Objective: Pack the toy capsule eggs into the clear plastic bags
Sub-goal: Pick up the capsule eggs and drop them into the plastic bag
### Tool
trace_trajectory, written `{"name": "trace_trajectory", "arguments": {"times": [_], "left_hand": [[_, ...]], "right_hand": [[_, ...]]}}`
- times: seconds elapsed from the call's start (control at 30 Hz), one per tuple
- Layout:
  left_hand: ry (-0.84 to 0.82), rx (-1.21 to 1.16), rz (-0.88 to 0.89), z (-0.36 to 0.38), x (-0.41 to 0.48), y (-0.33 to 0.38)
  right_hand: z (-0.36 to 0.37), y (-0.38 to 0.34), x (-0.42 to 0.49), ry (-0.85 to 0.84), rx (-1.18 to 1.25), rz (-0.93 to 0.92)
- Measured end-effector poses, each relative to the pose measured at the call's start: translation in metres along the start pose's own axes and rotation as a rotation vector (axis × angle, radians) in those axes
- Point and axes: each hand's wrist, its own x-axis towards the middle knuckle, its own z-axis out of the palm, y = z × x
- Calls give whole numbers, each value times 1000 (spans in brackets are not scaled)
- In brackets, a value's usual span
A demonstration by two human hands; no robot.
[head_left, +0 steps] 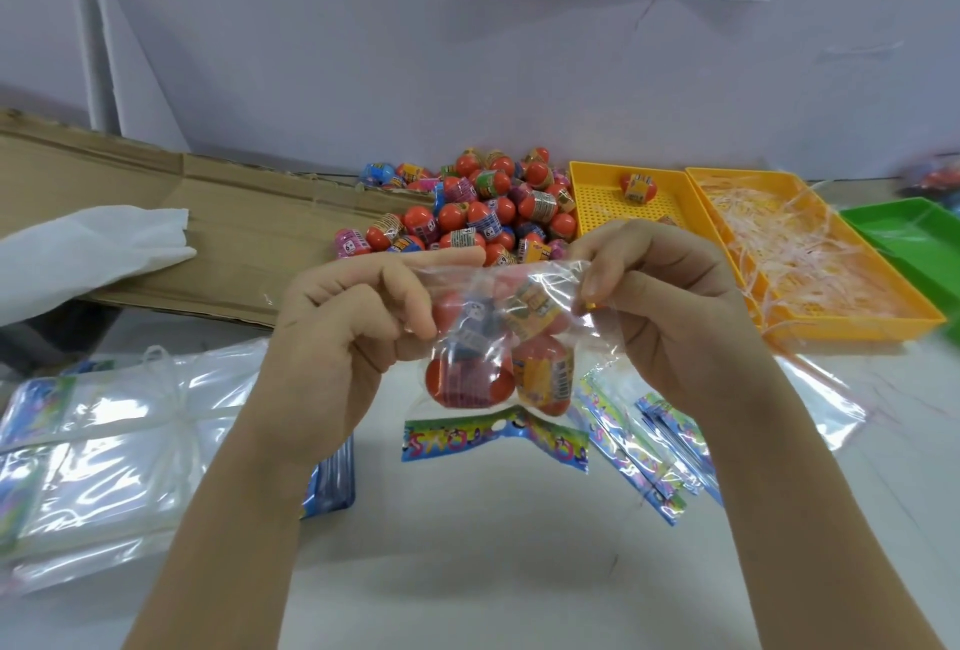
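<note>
Holding a clear plastic bag (524, 280) just above the white table (467, 571), centre near, with the printed header strip (493, 433) hanging on the near side. About four toy capsule eggs (540, 374) sit bunched inside it.

Left hand (332, 332): fingers curled, pinching the film at the bag's upper left edge. Right hand (670, 306): thumb and fingertips pinching the upper right corner. Mouth looks gathered between them; sealed or not, cannot tell.

Loose pile of eggs (478, 212) lies far centre, one egg alone in the yellow tray (597, 197) to its right. Stack of empty bags (104, 441) near left.

Risks, as I judge them: the film is slick, so one pinch slipping would let the mouth gape. Tilting it then would roll the round eggs out across the table. Hard tugging could split the film.
</note>
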Motion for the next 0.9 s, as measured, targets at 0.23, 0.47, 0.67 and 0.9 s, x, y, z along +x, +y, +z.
{"name": "trace_trajectory", "arguments": {"times": [0.23,0.47,0.67,0.9], "left_hand": [[102,43,-39,-2,4,-6],[197,-114,-55,-3,4,-1],[275,65,-52,5,6,-6],[278,148,8,8,7,-10]], "right_hand": [[0,-3,-2,-38,-172,7],[-3,-8,-5,-88,-232,49],[-7,-5,0,178,-362,131],[3,9,-1,-28,-306,548]]}}
